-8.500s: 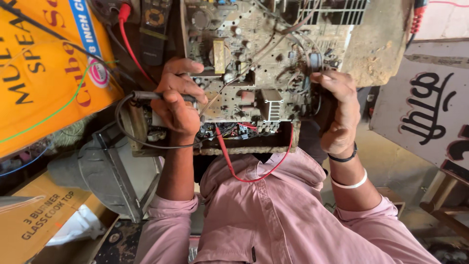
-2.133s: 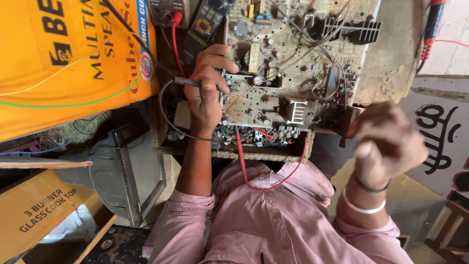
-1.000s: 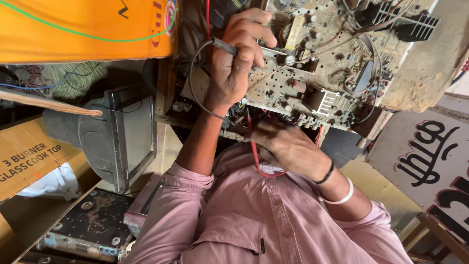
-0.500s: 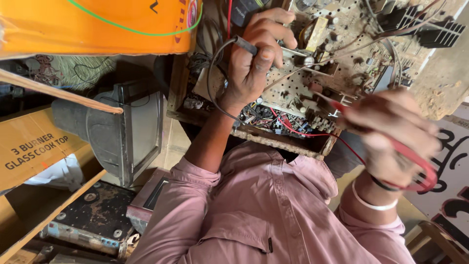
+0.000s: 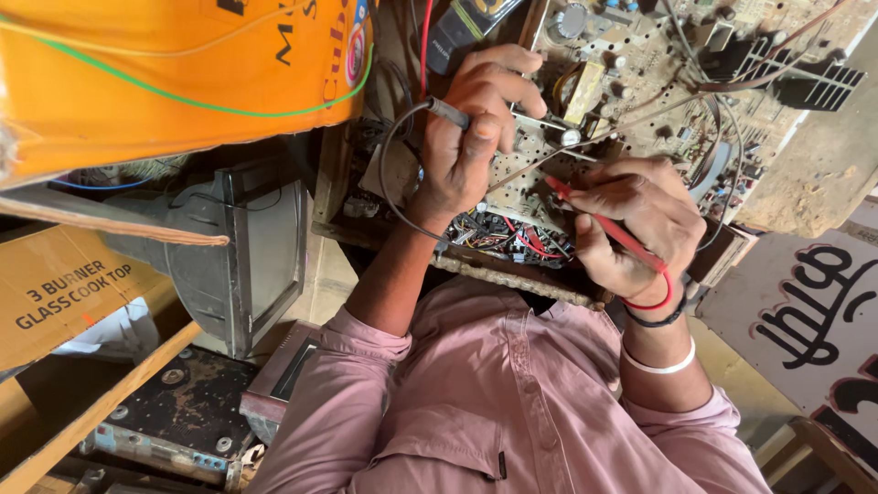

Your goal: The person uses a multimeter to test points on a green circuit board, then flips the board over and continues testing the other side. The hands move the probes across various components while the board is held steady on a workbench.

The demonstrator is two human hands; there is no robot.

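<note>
Single head view — looks steeply down, close over circuit board [image 5: 640, 82].

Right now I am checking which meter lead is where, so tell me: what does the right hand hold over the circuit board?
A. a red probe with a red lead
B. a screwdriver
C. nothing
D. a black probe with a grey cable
A: the right hand grips a red probe, tip towards the circuit board; the left hand holds the black probe.
</note>
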